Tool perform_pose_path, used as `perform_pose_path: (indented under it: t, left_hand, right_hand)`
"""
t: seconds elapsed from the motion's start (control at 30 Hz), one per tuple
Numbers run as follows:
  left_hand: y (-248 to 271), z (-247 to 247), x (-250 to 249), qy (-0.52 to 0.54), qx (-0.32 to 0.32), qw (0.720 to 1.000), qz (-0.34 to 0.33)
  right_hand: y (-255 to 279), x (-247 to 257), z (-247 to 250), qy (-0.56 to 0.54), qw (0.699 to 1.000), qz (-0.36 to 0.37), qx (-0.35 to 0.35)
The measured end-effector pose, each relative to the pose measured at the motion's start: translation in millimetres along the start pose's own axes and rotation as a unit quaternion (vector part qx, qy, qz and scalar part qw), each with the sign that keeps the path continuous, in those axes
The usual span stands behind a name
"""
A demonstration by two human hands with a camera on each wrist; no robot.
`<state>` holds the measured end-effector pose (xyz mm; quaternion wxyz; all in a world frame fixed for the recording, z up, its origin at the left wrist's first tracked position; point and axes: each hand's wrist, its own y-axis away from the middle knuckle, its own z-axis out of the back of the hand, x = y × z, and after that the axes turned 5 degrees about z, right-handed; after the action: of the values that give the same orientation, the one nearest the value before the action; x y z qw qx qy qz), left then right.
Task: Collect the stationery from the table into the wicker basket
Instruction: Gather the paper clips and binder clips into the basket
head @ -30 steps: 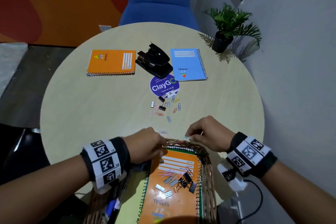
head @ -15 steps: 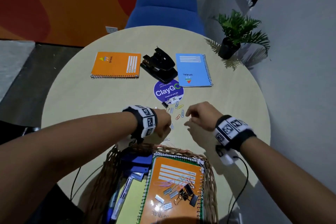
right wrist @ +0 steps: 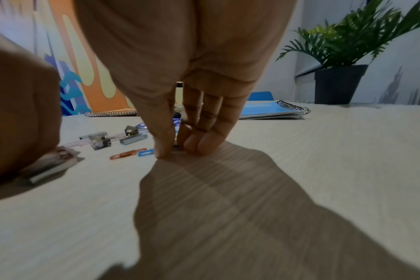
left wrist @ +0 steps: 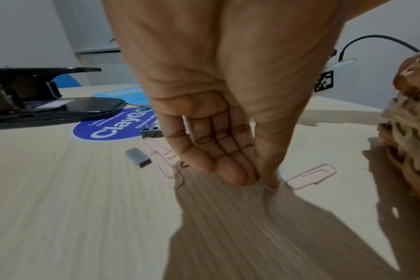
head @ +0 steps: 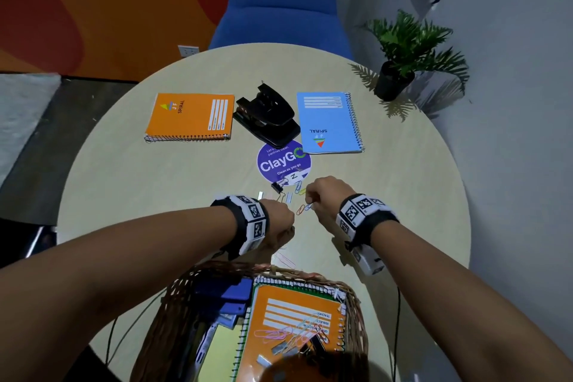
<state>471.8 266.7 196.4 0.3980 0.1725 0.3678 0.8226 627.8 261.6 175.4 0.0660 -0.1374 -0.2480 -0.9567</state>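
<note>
Your right hand (right wrist: 180,79) stands on its fingertips on the pale wood-grain table (head: 130,195), thumb and forefinger drawn together over a small blue paper clip (right wrist: 146,152); whether the clip is truly caught between them or only touched, the view is too tight to tell. An orange clip (right wrist: 127,154) lies end to end with it. Your left hand (left wrist: 218,94) also points down at the tabletop, fingers straight and pressed side by side with the thumb closing against them; nothing shows plainly in that pinch. Two thin pink wire clips (left wrist: 165,161) lie beside its fingertips, and a short grey block of staples (left wrist: 137,157) sits just to their left.

The wicker basket (head: 167,316) at the near edge is coarse, brown and woven, and holds an orange spiral notebook (head: 294,307) strewn with loose clips, with blue items and a yellow pad beside it.

Farther across the round table lie two flat spiral notebooks, one orange (head: 190,116) and one light blue (head: 328,121), with a black metal hole punch (head: 268,116) between them and a round purple ClayGo sticker (head: 283,161) just nearer. A potted plant (head: 406,56) stands at the right rim, a blue chair (head: 282,6) behind, against an orange painted wall
</note>
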Motion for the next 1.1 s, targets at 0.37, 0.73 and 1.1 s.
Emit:
perform_pose_path:
  t: [0.37, 0.73, 1.1]
  left_hand:
    - [14.6, 4.9, 5.1, 0.049, -0.014, 0.998, 0.044]
    - [98.2, 0.4, 22.3, 0.295, -0.266, 0.918, 0.019]
    - [135.6, -60.0, -26.5, 0.383, -0.269, 0.884, 0.005]
  right_hand:
    - [21.0, -2.3, 1.1, -0.057, 0.997, -0.034, -0.038]
    - [144.3, 35.3, 31.2, -0.113, 0.988, 0.107, -0.007]
    - [176.3, 37.6, 5.1, -0.052, 0.994, 0.088, -0.034]
